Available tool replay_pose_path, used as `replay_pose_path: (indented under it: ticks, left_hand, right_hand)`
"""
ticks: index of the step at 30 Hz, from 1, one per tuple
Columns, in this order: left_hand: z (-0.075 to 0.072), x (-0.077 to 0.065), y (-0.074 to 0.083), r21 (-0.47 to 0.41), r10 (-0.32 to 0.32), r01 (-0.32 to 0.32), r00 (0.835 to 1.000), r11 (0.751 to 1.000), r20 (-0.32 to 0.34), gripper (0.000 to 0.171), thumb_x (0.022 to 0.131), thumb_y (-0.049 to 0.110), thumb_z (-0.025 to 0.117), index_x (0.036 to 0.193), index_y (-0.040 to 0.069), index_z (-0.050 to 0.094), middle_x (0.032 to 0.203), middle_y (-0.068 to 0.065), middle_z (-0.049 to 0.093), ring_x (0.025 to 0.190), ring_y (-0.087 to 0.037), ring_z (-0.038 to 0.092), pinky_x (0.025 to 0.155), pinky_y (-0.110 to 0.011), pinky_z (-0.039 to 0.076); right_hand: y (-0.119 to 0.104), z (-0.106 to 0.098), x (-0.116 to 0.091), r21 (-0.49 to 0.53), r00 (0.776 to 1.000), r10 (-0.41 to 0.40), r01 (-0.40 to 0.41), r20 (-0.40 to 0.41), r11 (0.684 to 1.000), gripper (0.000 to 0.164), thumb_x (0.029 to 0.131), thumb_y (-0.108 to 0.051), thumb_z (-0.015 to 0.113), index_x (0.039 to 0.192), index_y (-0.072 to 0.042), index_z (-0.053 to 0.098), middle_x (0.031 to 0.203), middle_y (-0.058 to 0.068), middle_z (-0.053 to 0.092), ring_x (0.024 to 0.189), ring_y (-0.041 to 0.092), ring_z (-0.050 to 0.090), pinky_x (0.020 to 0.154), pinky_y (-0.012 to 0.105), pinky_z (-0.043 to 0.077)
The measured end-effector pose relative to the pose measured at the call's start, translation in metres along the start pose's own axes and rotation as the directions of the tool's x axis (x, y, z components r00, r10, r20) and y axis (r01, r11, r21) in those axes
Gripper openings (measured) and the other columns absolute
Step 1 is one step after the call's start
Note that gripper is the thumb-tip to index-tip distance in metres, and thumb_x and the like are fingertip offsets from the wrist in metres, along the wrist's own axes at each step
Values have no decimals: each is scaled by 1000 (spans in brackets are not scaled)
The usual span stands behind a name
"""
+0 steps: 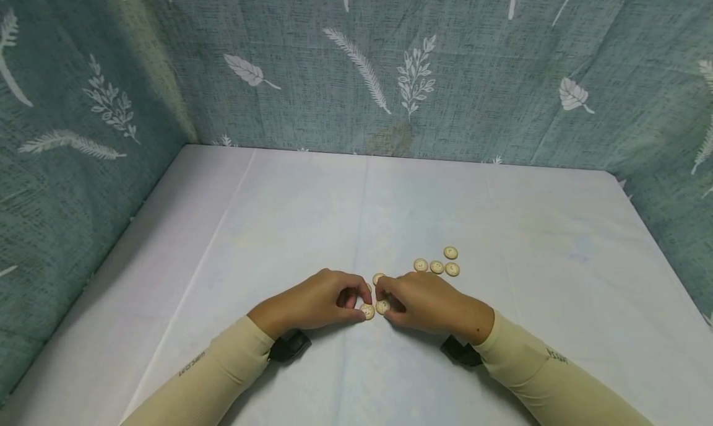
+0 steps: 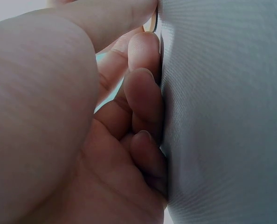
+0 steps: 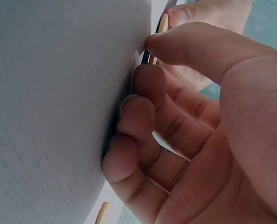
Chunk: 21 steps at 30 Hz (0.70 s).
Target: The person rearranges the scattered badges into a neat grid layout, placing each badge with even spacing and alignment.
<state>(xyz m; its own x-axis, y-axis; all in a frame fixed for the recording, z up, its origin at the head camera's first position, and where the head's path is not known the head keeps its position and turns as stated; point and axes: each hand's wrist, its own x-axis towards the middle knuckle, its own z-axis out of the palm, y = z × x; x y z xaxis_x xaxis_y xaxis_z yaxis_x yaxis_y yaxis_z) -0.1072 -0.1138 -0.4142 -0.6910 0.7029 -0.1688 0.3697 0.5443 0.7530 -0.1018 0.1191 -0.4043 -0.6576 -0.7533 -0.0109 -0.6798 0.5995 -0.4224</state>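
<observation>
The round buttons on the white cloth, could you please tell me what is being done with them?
A person is handling them. The left hand pinches one button on the white cloth; the right hand pinches a second button close beside it. At least two more buttons show partly behind the fingers, and four other buttons lie grouped beyond the right hand, untouched.

Near left, pale beige close-fitting fabric sleeve (image 1: pixel 228 367): one short line of dark lettering (image 1: pixel 192 364), illegible. Near right, matching pale beige fabric sleeve (image 1: pixel 535 358): short dark inscription (image 1: pixel 557 355), likewise illegible. Readable text: none.
</observation>
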Motion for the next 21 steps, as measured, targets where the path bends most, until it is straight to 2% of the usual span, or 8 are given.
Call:
replay_pose_path:
  ticks: [11, 21]
  left_hand:
    - [0, -1, 1, 5, -2, 2, 1000, 1000, -8, 13, 89, 23, 77, 99, 24, 68, 70, 14, 53, 61, 1, 46, 59, -17, 41]
    - [0, -1, 1, 6, 1, -1, 1000, 1000, -9, 13, 90, 25, 76, 99, 25, 68, 69, 14, 53, 60, 1, 46, 59, -17, 41]
  right_hand:
    - [1, -2, -1, -13, 999, -20, 20, 34, 1000, 13, 87, -13, 71, 96, -16, 61, 62, -11, 48, 55, -4, 36, 50, 15, 31]
    - [1, -10, -4, -85, 1000, -3, 1, -25, 996, 15, 88, -17, 72, 100, -17, 64, 60, -16, 46, 53, -5, 37, 48, 15, 33]
